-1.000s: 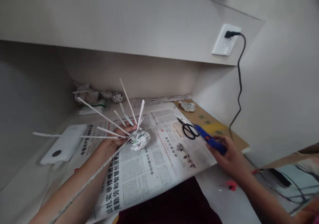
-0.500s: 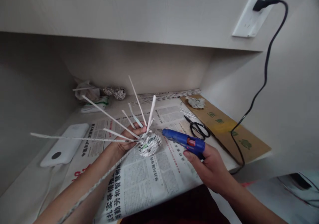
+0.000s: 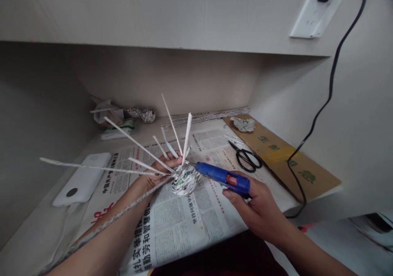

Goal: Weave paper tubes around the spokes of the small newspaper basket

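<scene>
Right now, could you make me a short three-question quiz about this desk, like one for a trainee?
1. True or false: the right hand holds the blue glue gun.
2. What does the left hand hold?
A. the scissors
B. the woven newspaper ball with paper sticks
C. the white power bank
3. Fill in: the scissors lie on the ____.

Key
1. True; its nozzle points at the ball.
2. B
3. newspaper, right of the glue gun and untouched.
</scene>
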Action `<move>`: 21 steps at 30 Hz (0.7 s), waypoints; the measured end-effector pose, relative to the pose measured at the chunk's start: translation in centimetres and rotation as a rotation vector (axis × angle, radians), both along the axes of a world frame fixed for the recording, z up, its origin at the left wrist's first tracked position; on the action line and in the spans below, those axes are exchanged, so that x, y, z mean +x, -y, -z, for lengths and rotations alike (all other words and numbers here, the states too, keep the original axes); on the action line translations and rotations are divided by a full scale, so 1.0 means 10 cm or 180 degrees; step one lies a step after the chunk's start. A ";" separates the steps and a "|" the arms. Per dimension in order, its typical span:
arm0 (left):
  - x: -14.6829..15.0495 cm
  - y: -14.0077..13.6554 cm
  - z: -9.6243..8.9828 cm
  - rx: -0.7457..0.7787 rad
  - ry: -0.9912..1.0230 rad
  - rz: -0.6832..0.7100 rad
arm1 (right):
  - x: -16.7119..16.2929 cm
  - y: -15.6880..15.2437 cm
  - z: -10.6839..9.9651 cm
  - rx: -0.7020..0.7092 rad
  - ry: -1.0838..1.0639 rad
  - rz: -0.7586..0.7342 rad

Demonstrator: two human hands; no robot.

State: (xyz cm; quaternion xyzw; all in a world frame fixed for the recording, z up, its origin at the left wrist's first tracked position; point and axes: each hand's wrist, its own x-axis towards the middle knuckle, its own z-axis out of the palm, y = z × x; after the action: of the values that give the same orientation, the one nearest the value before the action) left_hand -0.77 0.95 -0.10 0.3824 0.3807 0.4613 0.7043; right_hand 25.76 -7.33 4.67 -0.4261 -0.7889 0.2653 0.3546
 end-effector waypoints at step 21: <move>0.00 0.07 -0.01 -0.0071 -0.0039 -0.0086 | -0.03 0.04 -0.12 -0.0387 0.0644 -0.0197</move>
State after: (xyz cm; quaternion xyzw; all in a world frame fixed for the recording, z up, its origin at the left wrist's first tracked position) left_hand -0.75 0.27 -0.01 0.3722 0.3953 0.4641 0.6999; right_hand 25.44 -7.75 5.85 -0.4468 -0.8159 0.2791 0.2384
